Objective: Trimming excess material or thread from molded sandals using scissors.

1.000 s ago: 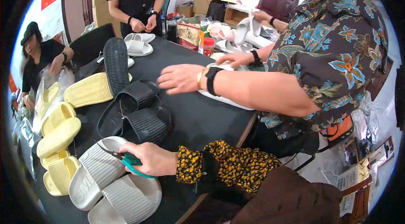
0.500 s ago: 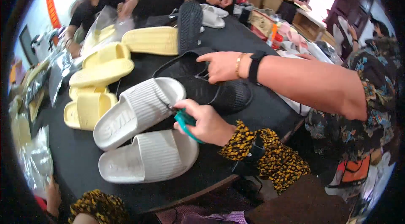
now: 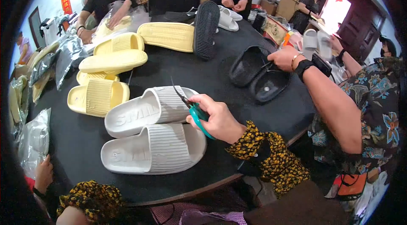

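Observation:
My right hand (image 3: 220, 119) grips teal-handled scissors (image 3: 198, 117), their dark blades pointing up and left over a grey ribbed slide slipper (image 3: 165, 100). The matching grey slipper (image 3: 167, 151) lies beside it, nearer me. Both rest sole-down with toes to the right. My left hand (image 3: 73, 216) shows only as a patch of skin below a patterned cuff at the lower edge; its fingers are hidden. On the right, a co-worker's hand (image 3: 285, 58) holds a pair of black slippers (image 3: 271, 85) by a thin strap or tie.
Yellow slippers (image 3: 112, 62) are heaped at the far left of the black table (image 3: 80, 153). A black slipper (image 3: 206, 30) leans on an upturned yellow one. Clear plastic bags (image 3: 36, 134) and another person's hand (image 3: 43, 175) line the left edge. Several people work around the table.
The co-worker's hand has pulled the black slippers away to the right, off from beside the grey pair. My scissors, whose blades were at a cord over the grey slipper, now point upward, apart from it.

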`<action>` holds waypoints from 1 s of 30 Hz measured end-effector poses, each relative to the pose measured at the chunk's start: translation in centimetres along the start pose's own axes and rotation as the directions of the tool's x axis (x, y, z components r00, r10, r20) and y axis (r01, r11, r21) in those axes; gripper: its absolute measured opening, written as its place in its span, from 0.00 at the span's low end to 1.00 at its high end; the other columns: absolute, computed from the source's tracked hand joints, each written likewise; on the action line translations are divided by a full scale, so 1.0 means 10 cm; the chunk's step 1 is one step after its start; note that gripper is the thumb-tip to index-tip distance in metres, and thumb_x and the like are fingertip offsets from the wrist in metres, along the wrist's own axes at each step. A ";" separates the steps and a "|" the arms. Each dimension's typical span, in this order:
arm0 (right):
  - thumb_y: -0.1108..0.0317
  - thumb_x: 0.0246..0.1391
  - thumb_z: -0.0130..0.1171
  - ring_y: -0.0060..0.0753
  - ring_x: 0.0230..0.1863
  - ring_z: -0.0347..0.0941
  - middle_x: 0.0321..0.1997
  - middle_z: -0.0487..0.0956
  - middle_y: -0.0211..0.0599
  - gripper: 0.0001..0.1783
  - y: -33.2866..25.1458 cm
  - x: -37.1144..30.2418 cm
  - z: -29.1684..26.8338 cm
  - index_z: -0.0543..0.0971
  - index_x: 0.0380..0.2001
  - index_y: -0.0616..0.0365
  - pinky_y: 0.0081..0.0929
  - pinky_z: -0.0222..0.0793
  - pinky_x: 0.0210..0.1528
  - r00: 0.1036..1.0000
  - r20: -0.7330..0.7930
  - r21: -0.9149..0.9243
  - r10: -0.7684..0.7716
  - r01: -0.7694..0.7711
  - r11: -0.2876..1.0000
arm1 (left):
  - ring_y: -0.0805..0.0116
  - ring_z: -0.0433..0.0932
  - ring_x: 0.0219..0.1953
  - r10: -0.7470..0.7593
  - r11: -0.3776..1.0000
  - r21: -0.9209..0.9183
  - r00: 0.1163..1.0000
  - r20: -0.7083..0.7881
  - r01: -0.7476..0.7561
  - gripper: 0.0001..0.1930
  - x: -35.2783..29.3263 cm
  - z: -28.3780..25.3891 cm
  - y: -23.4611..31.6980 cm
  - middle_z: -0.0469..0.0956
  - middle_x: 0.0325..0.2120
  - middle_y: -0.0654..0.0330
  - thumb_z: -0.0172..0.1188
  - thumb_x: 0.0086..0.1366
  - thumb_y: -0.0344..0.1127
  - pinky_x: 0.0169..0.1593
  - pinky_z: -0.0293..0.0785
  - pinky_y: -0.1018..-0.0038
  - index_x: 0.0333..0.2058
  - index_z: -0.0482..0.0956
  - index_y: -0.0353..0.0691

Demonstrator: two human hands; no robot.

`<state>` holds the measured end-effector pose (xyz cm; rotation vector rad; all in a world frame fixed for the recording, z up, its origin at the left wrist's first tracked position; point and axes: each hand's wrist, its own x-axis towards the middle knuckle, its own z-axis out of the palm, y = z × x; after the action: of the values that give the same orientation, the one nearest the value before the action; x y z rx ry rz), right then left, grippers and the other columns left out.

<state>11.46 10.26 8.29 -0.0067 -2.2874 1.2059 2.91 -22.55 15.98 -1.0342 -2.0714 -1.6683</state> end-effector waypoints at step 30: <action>0.66 0.50 0.58 0.52 0.36 0.75 0.34 0.77 0.51 0.22 -0.09 -0.02 -0.04 0.67 0.48 0.62 0.37 0.70 0.37 0.999 0.021 0.146 -0.040 0.036 0.989 | 0.42 0.67 0.49 -0.001 0.794 0.360 0.592 0.806 -0.489 0.18 0.51 0.90 -0.33 0.71 0.43 0.42 0.53 0.57 0.29 0.53 0.64 0.57 0.47 0.73 0.32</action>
<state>12.08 9.99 9.06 0.1055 -2.2036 1.3574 -1.08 -12.64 14.15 -1.9266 -2.4568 -0.3425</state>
